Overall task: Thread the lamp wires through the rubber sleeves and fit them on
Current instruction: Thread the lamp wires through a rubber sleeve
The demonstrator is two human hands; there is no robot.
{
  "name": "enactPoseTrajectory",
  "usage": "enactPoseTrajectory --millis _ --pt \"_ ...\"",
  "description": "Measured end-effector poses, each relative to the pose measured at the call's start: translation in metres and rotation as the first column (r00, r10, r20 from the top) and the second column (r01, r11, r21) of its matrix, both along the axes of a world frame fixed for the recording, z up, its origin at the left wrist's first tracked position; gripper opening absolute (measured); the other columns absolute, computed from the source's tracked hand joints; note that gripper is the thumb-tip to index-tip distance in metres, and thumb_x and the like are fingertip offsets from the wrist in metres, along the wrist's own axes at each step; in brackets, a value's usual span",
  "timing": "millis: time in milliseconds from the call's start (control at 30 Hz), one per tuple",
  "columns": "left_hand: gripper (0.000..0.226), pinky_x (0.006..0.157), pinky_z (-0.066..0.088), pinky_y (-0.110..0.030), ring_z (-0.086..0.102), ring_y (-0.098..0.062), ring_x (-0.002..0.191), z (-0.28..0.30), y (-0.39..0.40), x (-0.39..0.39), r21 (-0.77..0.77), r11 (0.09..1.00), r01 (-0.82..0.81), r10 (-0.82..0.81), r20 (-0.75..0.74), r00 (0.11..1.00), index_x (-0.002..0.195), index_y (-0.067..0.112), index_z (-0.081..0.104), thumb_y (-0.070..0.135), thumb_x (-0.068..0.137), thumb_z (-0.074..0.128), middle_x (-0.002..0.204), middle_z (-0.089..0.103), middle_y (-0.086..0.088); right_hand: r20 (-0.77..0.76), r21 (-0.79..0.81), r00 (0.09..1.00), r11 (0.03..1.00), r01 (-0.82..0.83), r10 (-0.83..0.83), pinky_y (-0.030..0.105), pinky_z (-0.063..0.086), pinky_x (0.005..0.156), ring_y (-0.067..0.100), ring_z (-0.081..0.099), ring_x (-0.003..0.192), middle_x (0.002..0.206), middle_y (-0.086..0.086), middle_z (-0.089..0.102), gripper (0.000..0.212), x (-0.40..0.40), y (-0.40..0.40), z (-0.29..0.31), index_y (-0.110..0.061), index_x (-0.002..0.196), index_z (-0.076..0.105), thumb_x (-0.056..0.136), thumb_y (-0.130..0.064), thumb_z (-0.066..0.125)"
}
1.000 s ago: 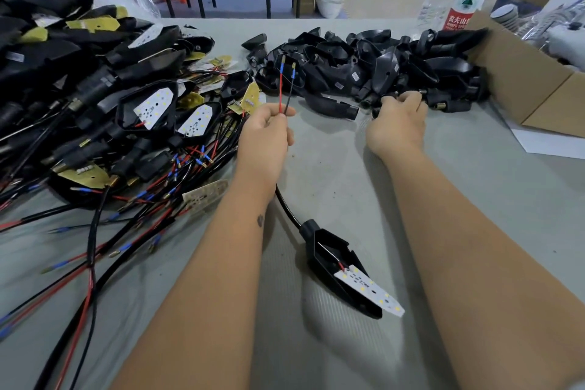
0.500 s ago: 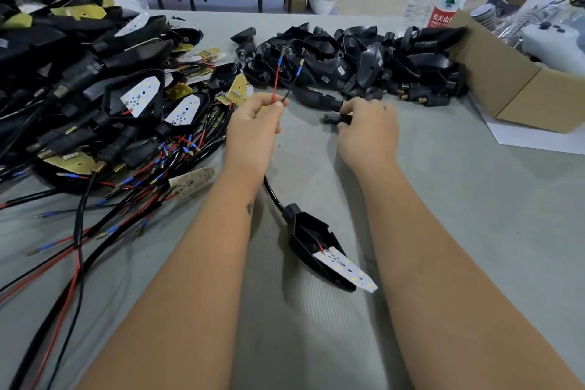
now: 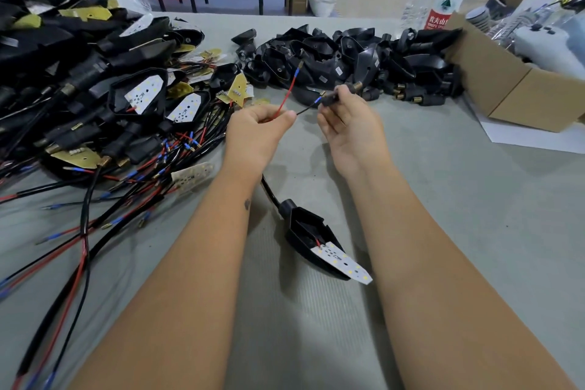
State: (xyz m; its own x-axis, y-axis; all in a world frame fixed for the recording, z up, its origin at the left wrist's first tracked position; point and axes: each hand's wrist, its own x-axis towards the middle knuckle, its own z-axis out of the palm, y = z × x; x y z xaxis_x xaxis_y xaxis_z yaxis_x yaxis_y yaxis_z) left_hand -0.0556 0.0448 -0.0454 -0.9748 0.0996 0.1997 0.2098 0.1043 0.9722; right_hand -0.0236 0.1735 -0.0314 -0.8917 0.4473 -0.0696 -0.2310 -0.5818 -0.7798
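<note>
Pinched: your left hand (image 3: 258, 130) holds thin red and black lamp wires (image 3: 286, 95); your right hand (image 3: 346, 119) grips a black rubber sleeve (image 3: 332, 98) at the black wire's tip, above mid-desk. Step: threading. Next: align red tip too.

Even soft light, faint shadows — edges warped

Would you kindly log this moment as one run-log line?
left hand: pinches red wire and black wire | right hand: holds black rubber sleeve at black wire's tip | threading: starting
</note>
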Motion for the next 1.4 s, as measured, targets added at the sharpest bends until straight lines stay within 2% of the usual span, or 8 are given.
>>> enactPoseTrajectory --millis 67,167,433,700,933,1100,1233,1400 --pt "0.016 0.067 0.044 -0.016 0.052 -0.006 0.065 0.0 0.001 0.0 -0.021 1.0 0.004 -0.004 -0.005 1.0 0.07 0.026 0.068 0.021 0.085 0.074 0.068 0.059 0.005 -0.024 -0.098 1.0 0.995 -0.015 0.013 0.023 0.056 0.067 0.016 0.066 0.071 0.083 0.008 0.067 0.014 -0.001 0.004 -0.002 -0.005 0.098 0.057 0.1 -0.019 0.054" --pt "0.017 0.06 0.041 -0.008 0.049 -0.001 0.059 0.0 0.002 0.0 -0.042 0.999 0.007 -0.007 -0.016 1.0 0.071 0.026 0.067 0.02 0.085 0.073 0.064 0.057 0.009 -0.03 -0.103 0.999 0.994 -0.037 0.034 0.024 0.057 0.07 0.015 0.068 0.071 0.087 0.009 0.07 0.02 -0.001 0.005 -0.002 -0.004 0.098 0.057 0.101 -0.023 0.052" --pt "0.017 0.054 0.038 -0.009 0.044 -0.001 0.053 0.003 0.001 0.005 -0.018 0.999 0.037 -0.037 -0.015 0.999 0.069 0.023 0.069 0.017 0.084 0.075 0.059 0.052 0.007 0.005 -0.037 0.998 0.997 -0.061 0.061 0.021 0.053 0.066 0.01 0.063 0.066 0.088 0.005 0.072 0.019 -0.002 0.004 -0.002 -0.008 0.102 0.054 0.1 -0.027 0.053" --pt "0.018 0.054 0.039 -0.012 0.045 -0.004 0.055 0.004 0.0 0.007 -0.005 0.997 0.081 -0.081 0.01 0.997 0.066 0.022 0.069 0.017 0.082 0.076 0.057 0.052 0.007 0.009 -0.101 0.999 0.994 -0.05 0.051 0.022 0.053 0.059 0.01 0.064 0.059 0.077 0.004 0.072 0.024 -0.002 0.007 -0.003 -0.011 0.111 0.051 0.099 -0.031 0.055" --pt "0.014 0.061 0.041 -0.018 0.047 -0.011 0.067 0.002 0.0 0.006 0.004 0.997 0.072 -0.072 -0.003 0.997 0.071 0.023 0.069 0.021 0.085 0.074 0.072 0.055 -0.004 0.004 0.006 0.995 0.995 -0.104 0.104 0.021 0.053 0.063 0.01 0.06 0.06 0.082 0.005 0.073 0.019 -0.001 0.005 -0.002 -0.01 0.102 0.053 0.099 -0.028 0.055" --pt "0.009 0.072 0.046 -0.031 0.053 -0.014 0.072 0.001 0.0 0.002 0.048 0.995 0.083 -0.083 -0.01 0.997 0.081 0.019 0.071 0.022 0.09 0.07 0.077 0.062 -0.005 0.057 0.294 0.982 0.937 -0.187 0.178 0.026 0.05 0.077 0.016 0.063 0.083 0.092 0.003 0.071 0.005 -0.002 -0.002 -0.002 -0.016 0.091 0.061 0.095 -0.02 0.061" --pt "0.019 0.046 0.033 -0.02 0.038 -0.003 0.043 0.002 -0.001 -0.002 0.056 0.998 0.013 -0.016 0.058 0.998 0.088 0.023 0.066 0.026 0.098 0.05 0.052 0.053 0.011 0.078 0.381 0.982 0.905 -0.187 0.171 0.028 0.049 0.082 0.014 0.057 0.083 0.087 -0.003 0.065 0.005 -0.001 -0.005 -0.004 -0.019 0.092 0.07 0.09 -0.016 0.067" --pt "0.019 0.04 0.027 -0.015 0.033 -0.002 0.04 0.002 -0.001 -0.001 0.078 0.994 0.079 -0.086 0.079 0.993 0.092 0.022 0.065 0.028 0.099 0.049 0.054 0.053 0.011 0.078 0.489 0.977 0.847 -0.209 0.196 0.026 0.049 0.08 0.009 0.056 0.072 0.07 -0.012 0.063 0.007 0.001 -0.005 -0.005 -0.017 0.093 0.071 0.089 -0.013 0.066"
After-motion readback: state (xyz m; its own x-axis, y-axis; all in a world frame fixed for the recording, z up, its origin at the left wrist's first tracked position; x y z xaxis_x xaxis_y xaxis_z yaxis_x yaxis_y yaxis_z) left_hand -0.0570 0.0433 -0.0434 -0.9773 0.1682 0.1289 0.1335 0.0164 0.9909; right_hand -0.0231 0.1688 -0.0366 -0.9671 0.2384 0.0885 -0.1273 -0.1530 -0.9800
